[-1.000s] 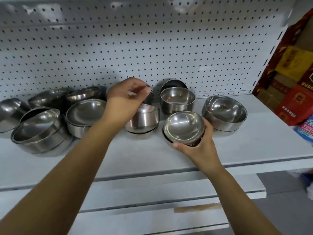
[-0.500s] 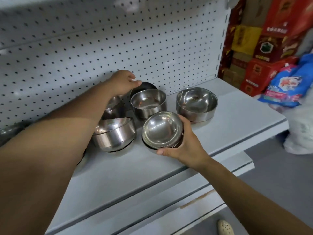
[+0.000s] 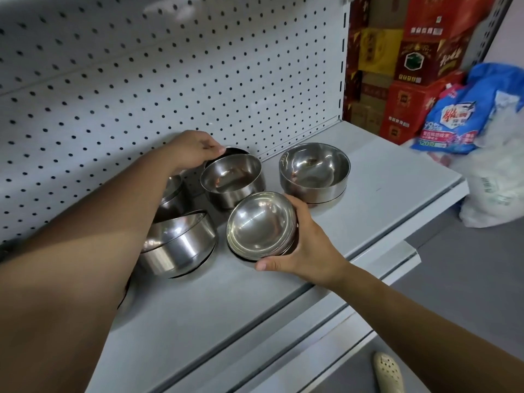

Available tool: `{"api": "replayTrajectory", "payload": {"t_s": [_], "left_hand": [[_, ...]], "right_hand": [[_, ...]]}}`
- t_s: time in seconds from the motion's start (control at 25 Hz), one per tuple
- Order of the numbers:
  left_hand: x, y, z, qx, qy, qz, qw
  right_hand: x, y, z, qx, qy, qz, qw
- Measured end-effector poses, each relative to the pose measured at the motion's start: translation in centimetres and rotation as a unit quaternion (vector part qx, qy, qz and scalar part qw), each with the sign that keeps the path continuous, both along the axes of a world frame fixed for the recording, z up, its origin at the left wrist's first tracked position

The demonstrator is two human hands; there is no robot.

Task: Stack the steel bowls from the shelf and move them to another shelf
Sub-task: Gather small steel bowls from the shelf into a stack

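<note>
Steel bowls [image 3: 261, 225], a small nested stack tipped on its side, sit in the right hand [image 3: 306, 251], fingers curled round the far rim and thumb at the near edge, at the front of the shelf [image 3: 382, 180]. The left hand [image 3: 192, 151] pinches the rim of the dark bowl [image 3: 236, 150] leaning by the pegboard [image 3: 170, 80], just behind an upright bowl [image 3: 232, 180]. Looks like the gathering step to me, so next that back one needs lifting clear of its neighbour and nesting into the stack; a bigger bowl [image 3: 313, 171] waits just right.
</note>
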State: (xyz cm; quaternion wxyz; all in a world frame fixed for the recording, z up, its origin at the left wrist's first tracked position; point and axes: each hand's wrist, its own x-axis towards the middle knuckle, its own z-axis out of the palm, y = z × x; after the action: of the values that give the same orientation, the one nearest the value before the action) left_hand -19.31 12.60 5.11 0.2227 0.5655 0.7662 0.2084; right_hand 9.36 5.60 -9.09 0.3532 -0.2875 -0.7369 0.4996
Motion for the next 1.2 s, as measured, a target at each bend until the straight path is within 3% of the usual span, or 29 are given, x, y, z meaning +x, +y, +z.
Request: {"api": "replayTrajectory", "payload": {"t_s": [0.24, 0.64, 0.92, 1.2], "left_hand": [[0.2, -0.1, -0.2, -0.015, -0.013, -0.012, 1.0], [1.2, 0.2, 1.4, -0.002, 0.071, -0.012, 0.997], [3.3, -2.6, 4.0, 0.126, 0.058, -0.012, 0.99], [6.7, -8.7, 5.8, 0.294, 0.031, 0.0, 0.955]], "right_hand": [[0.0, 0.0, 0.0, -0.01, 0.006, 0.004, 1.0], [0.0, 0.1, -0.1, -0.009, 0.01, 0.009, 1.0], [0.1, 0.2, -0.3, -0.016, 0.018, 0.016, 1.0], [0.3, 0.0, -0.2, -0.021, 0.017, 0.017, 0.999]]}}
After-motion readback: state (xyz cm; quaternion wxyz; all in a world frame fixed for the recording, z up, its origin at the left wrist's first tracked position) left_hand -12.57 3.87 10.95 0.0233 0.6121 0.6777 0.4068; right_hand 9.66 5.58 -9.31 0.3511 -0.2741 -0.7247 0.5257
